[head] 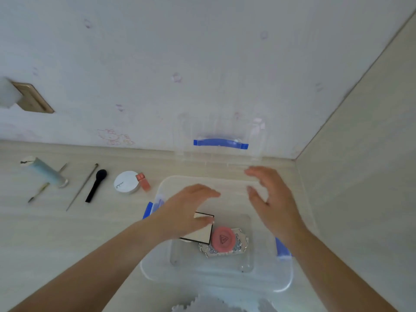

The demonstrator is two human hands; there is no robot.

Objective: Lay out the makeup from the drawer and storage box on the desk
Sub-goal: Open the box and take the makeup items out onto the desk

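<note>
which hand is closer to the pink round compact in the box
Left. The left hand reaches into the storage box just up-left of the pink round compact; the right hand hovers higher, above the box.

Pale wallpapered wall behind desk, faint pink cartoon prints scattered across it, cat-figure drawing low near desk edge. Gold-toned wall socket plate at left, white plug block on it. Light wood-grain desk surface. Beige side panel at right, meeting wall in corner. Soft, even light.
</note>
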